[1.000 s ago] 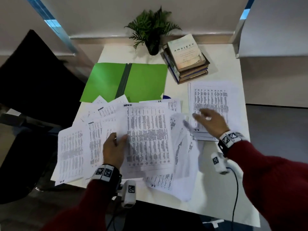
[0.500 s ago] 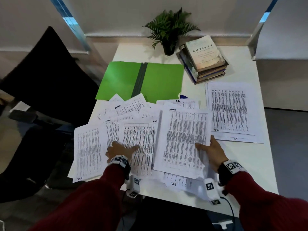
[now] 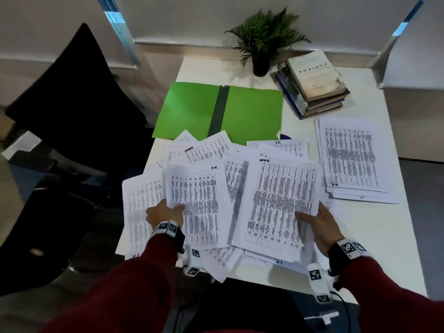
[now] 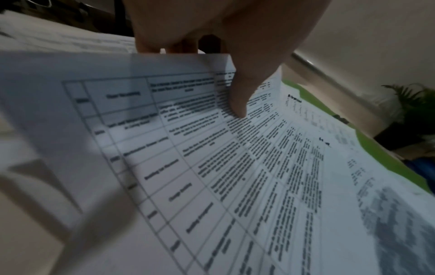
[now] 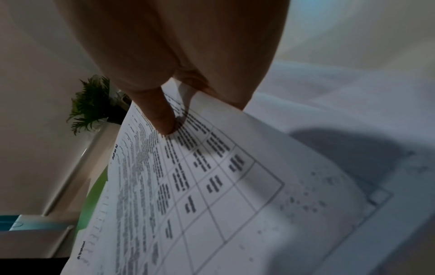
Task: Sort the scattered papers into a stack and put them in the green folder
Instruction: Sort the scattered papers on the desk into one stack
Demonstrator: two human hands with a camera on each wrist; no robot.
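Scattered printed sheets [image 3: 204, 152] cover the near half of the white table [image 3: 374, 236]. My left hand [image 3: 165, 212] pinches one sheet [image 3: 199, 207] by its left edge, thumb on top [image 4: 237, 104], other fingers under it. My right hand [image 3: 319, 219] pinches another sheet [image 3: 278, 203] by its right edge, thumb on the print [image 5: 162, 119]. Both sheets are raised off the pile. A neater stack of papers [image 3: 350, 157] lies at the right. The green folder [image 3: 216, 109] lies open behind the loose sheets.
A potted plant [image 3: 262, 44] and a pile of books [image 3: 312, 82] stand at the back of the table. A black chair [image 3: 72, 104] is on the left. Some sheets overhang the table's near edge [image 3: 221, 263].
My right hand came back from the stack on the right and took a sheet by its edge. My left hand went from pressing the papers to pinching and lifting a sheet.
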